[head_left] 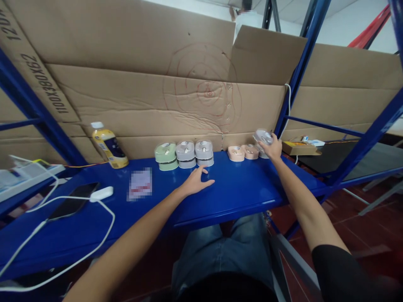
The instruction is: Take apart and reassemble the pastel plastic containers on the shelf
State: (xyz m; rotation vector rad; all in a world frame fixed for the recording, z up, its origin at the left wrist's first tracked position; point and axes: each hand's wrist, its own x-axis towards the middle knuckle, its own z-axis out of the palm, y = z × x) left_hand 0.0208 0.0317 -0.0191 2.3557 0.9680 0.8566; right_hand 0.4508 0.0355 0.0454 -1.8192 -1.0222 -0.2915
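My right hand (273, 147) grips a clear, greyish rounded lid or box (263, 136) at the right end of the shelf, tilted and raised. Partly hidden beneath my fingers is a pale grey box (263, 154). To its left sit a peach box (236, 153) and a brownish-pink box (251, 152). My left hand (197, 181) is empty, thumb and fingers apart, low over the blue surface. Just beyond it stand two-high stacks of rounded boxes: green (166, 156), grey (185, 154) and another grey stack (204, 153) nearest my fingertips.
A yellow bottle (109, 145) stands at the back left of the blue shelf (233, 188). A phone (75, 201) and white cables (111, 222) lie at left. Cardboard (138, 96) walls the back; blue posts (299, 79) rise at the side. Behind is a person (250, 21).
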